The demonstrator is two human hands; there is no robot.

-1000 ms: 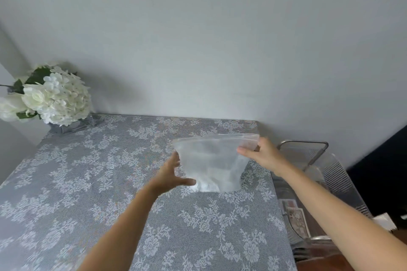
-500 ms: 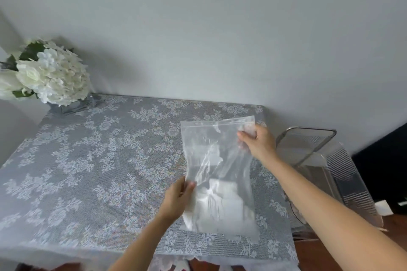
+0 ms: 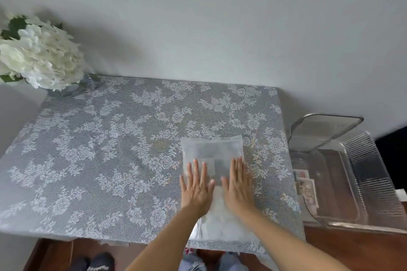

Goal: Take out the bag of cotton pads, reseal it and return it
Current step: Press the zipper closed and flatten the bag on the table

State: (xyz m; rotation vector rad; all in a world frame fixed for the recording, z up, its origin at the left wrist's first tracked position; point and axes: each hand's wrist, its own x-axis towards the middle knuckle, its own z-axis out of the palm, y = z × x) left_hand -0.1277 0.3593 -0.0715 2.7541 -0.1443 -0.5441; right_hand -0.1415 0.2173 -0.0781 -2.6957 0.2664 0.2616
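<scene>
You had the clear zip bag of cotton pads (image 3: 212,152) lying flat on the lace-covered bench (image 3: 114,152), near its right edge, just left of the clear plastic bin (image 3: 361,180). Your left hand (image 3: 196,189) and right hand (image 3: 239,187) pressed palms-down on the bag, side by side, fingers (image 3: 199,169) spread flat and gripping nothing. White flowers (image 3: 41,55) stood well apart at the bench's far left corner.

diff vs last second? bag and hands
The bag of cotton pads went from held up off the table to lying flat on the lace tablecloth. Both grips were let go: the left hand and right hand now press flat on it. The flowers and clear bin stayed put.
</scene>
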